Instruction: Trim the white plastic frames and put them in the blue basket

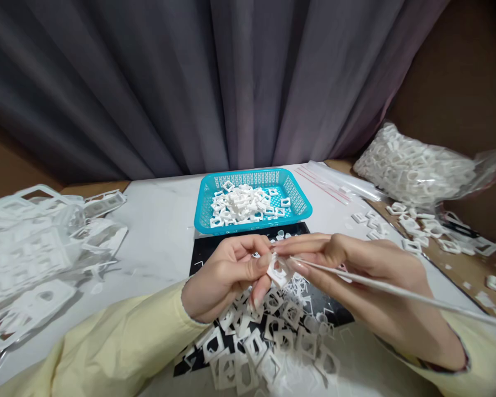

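Note:
My left hand (227,275) pinches a small white frame-like piece (279,272) with a hole cut through it, between thumb and fingers. Reaching in from the other side, my right hand (367,273) is closed around a long thin white stick or cord (397,287); which of the two I cannot tell. Its near tip meets the piece's right edge, and its other end runs out of view at the right. Beneath both hands, many similar white cut-out pieces (256,347) and thin scraps lie heaped on a black mat (202,255).
Behind the mat stands a turquoise basket (199,207) with white pieces in it. White cut-out sheets (28,259) and plastic are piled at the left. On the right are a full clear bag (417,165), flat plastic bags (343,179) and loose white pieces (421,229). A grey curtain (240,82) hangs behind.

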A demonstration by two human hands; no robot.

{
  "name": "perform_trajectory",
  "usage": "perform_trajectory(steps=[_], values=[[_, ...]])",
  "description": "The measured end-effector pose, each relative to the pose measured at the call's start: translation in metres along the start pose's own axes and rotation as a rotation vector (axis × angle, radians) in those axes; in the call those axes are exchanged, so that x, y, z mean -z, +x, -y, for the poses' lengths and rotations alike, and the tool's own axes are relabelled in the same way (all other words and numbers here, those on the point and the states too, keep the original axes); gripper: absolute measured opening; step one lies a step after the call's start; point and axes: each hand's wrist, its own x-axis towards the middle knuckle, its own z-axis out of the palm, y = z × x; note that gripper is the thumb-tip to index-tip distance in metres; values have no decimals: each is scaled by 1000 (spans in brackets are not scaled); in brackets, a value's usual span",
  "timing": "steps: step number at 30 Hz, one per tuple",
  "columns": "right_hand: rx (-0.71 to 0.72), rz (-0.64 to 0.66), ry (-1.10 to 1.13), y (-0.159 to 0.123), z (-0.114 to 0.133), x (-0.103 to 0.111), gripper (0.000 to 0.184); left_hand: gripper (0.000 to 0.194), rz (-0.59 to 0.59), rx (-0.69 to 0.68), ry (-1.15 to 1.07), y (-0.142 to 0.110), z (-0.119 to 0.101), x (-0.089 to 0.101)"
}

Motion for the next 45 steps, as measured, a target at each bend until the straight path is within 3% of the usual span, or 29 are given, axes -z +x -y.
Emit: perform_trajectory(steps=[8,13,17,23,28,33,38,45], values=[[150,-6,-210,-2,-3,-7,18,17,-27,25,-5,1,0,1],[375,1,-367,-5,-16,-16,18,20,-57,34,28,2,-1,1],[437,-27,-459,-1,-29,-21,15,20,-31,42,52,4,0,2],[220,-201,-338,3,-17,-8,19,16,40,-41,24,3,-2,2],[136,-224,-320,1,1,7,22,10,128,-59,-22,2,-4,1],[80,-202,-191,-3,5,12,15,3,190,-88,-53,2,-5,4],[62,-159,-70,-3,12,14,24,1,207,-110,-59,0,-7,1],[245,77,-175,-1,15,15,9,5,156,-115,1,-1,-6,4]])
